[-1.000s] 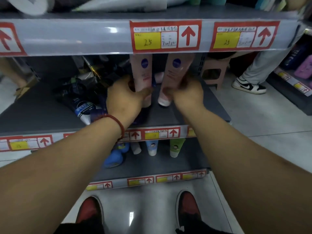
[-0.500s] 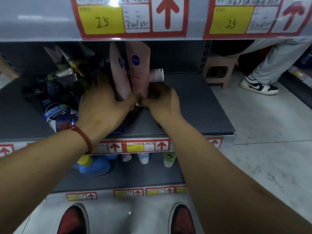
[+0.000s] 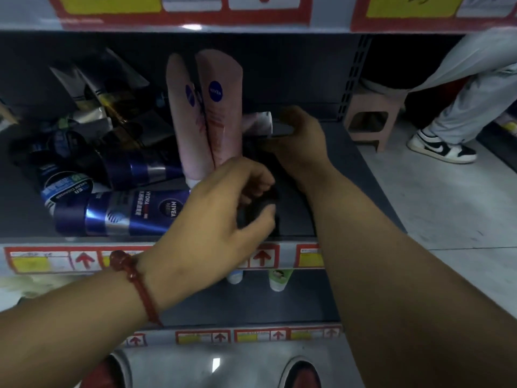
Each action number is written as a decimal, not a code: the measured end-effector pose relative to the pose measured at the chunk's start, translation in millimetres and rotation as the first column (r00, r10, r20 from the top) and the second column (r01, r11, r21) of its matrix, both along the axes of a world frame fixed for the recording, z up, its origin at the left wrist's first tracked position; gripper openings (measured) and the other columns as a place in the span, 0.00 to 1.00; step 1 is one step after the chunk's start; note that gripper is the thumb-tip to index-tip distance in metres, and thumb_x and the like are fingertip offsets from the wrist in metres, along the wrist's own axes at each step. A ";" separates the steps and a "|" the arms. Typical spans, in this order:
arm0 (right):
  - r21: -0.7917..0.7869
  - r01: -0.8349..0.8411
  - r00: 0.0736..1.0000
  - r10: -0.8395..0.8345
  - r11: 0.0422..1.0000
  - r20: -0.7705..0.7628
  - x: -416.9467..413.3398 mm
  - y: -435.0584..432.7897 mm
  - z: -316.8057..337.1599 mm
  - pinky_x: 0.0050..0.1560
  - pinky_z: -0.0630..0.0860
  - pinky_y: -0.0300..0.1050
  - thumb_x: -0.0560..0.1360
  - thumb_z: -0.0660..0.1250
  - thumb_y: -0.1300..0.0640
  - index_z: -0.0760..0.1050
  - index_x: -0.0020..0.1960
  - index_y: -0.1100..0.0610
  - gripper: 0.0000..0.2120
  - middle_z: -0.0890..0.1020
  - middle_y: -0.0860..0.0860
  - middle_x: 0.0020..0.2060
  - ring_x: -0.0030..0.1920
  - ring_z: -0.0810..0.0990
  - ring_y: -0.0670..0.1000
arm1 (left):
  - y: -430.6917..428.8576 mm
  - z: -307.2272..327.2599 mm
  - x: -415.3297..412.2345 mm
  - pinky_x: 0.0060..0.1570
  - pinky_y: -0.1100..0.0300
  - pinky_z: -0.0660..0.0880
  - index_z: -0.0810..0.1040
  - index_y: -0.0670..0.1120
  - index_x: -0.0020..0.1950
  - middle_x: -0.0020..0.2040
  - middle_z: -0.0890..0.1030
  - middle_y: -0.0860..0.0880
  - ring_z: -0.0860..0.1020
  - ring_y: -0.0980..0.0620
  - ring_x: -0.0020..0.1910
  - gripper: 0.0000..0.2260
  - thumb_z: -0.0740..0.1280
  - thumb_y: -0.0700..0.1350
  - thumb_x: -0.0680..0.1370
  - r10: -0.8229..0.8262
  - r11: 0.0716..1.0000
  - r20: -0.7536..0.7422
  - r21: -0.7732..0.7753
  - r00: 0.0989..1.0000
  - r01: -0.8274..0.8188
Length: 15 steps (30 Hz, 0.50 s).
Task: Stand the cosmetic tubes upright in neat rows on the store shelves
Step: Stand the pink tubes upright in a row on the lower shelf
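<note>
Count three pink tubes on the middle shelf. The two upright pink tubes stand cap-down at mid-shelf, side by side and touching; the third pink tube lies flat behind them, its white end toward the right edge. Count three dark blue tubes lying flat toward the front left corner; the heap of dark and gold tubes at the back left is too tangled to count.

Your left hand is at the foot of the upright pair, fingers curled narrowly toward the thumb around a dark shape; you cannot tell whether it holds anything. Your right hand is just beside the lying tube's white end, fingers curled; contact cannot be confirmed.

The tubes are smooth, glossy and flattened at the crimp; the shelf is matt grey; its front edge carries red-bordered price labels.
</note>
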State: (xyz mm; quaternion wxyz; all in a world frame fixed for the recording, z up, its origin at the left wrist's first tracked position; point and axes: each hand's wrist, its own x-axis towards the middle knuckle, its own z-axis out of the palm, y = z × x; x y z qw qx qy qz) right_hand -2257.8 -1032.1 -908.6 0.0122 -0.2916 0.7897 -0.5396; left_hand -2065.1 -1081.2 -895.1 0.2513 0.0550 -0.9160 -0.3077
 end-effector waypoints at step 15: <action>0.242 -0.072 0.997 0.076 0.968 -0.005 -35.9 4.0 10.0 0.30 0.68 0.25 0.74 0.72 0.60 0.81 0.52 0.68 0.11 0.84 0.54 0.44 0.41 0.78 0.46 | 14.1 9.0 -51.9 0.64 0.66 0.71 0.76 0.49 0.68 0.61 0.79 0.56 0.76 0.58 0.63 0.17 0.68 0.42 0.79 0.150 0.890 0.302 0.374 0.942 -0.262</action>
